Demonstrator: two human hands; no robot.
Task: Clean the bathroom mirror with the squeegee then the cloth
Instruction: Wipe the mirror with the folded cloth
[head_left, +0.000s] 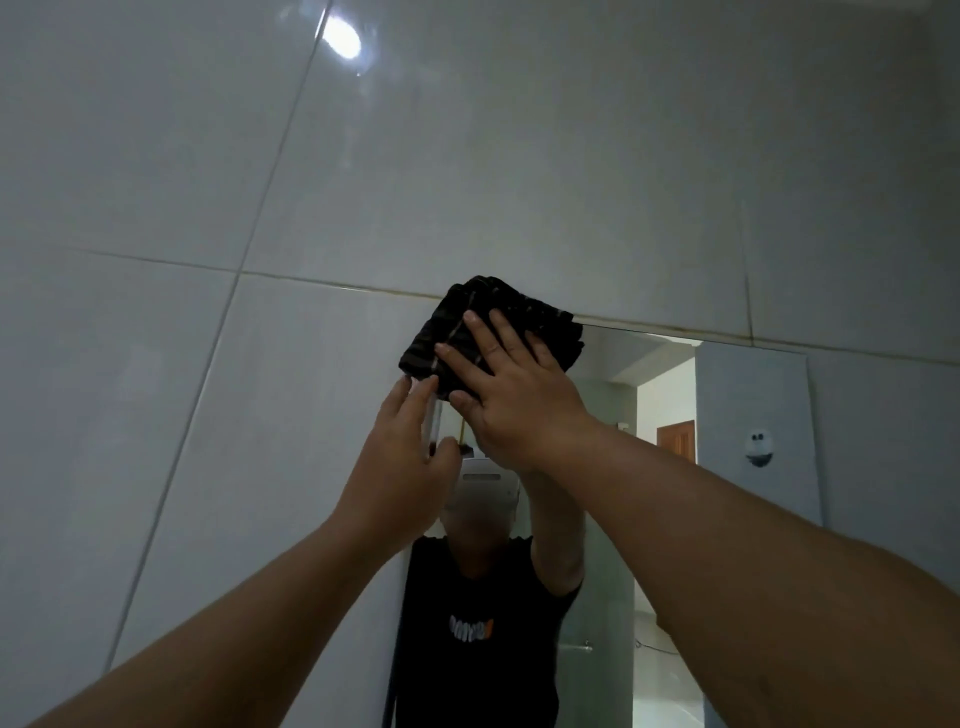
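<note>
- The dark, folded cloth with thin pale stripes (488, 332) is lying flat against the top left corner of the frameless wall mirror (649, 519), overlapping the mirror's upper edge and the grout line above it.
- The right hand (511, 400) is pressing the cloth to the glass, its grip spread wide with the fingers fanned over the fabric and the thumb hooking the cloth's lower edge.
- The left hand (410, 457) is reaching up just below and to the left of the cloth; its fingertips are touching or nearly touching the cloth's bottom corner, the grip loosely open and holding nothing that can be made out.
- Both forearms are crossing the lower part of the view and covering much of the mirror's left side.
- The mirror is showing a reflection of a person in a black T-shirt with pale lettering (478, 629), partly hidden behind the hands.
- Farther right in the reflection, a bright doorway and a brown wooden door (675, 441) are showing.
- Large glossy white wall tiles (467, 156) are surrounding the mirror, one catching the glare of a round light (340, 36).
</note>
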